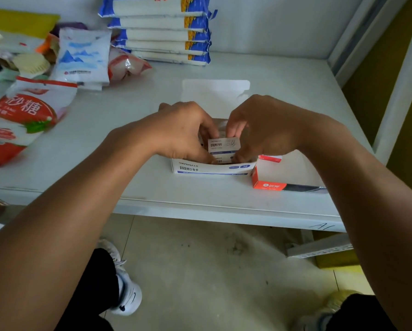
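An open white and blue carton (207,168) sits on the white shelf (133,187), its lid flap (215,90) folded back. Both hands are over it. My left hand (183,132) and my right hand (264,127) pinch a small white and blue paper-clip box (224,145) from either side, just above the carton's opening. More small boxes seem to lie inside the carton, mostly hidden by my fingers.
A red and white box (283,173) lies right of the carton. Sugar bags (21,123) and a white pouch (83,58) lie at the left, a stack of blue and white packs (162,32) at the back. A shelf post (401,80) stands right.
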A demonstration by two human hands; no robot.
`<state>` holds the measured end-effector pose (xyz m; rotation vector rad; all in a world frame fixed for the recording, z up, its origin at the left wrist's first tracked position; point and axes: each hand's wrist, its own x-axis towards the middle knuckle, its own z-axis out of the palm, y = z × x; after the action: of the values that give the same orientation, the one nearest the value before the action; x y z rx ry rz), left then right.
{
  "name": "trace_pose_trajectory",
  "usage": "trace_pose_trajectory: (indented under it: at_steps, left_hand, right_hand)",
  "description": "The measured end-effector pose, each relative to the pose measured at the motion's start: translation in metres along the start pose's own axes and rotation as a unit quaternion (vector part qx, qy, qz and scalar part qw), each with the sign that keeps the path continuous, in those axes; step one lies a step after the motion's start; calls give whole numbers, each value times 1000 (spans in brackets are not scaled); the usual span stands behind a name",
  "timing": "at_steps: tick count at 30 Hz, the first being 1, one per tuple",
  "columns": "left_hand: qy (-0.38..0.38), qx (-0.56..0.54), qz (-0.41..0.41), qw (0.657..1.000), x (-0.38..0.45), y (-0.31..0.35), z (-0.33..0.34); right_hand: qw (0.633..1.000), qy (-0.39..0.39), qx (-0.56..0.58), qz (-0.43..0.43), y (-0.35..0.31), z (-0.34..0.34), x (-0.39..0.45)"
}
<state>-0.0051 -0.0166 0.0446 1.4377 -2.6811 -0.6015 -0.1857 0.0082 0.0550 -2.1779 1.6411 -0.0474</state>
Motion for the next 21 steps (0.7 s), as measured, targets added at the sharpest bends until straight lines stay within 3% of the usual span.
trace_pose_trajectory:
  at_steps: [5,12,17,21]
  left_hand:
    - [-15,45,-4,999,5,-2,0]
    - [-26,46,-3,999,8,1,1]
    - [-28,33,-10,999,8,1,3]
    - [-22,30,-9,999,7,4,4]
  right_hand:
    - [998,-28,-51,1,-1,4,8]
    - [986,49,-153,-39,0,16,9]
    - [996,-25,-84,-29,3,4,3]
    - [997,-7,-78,-26,4,9,-3]
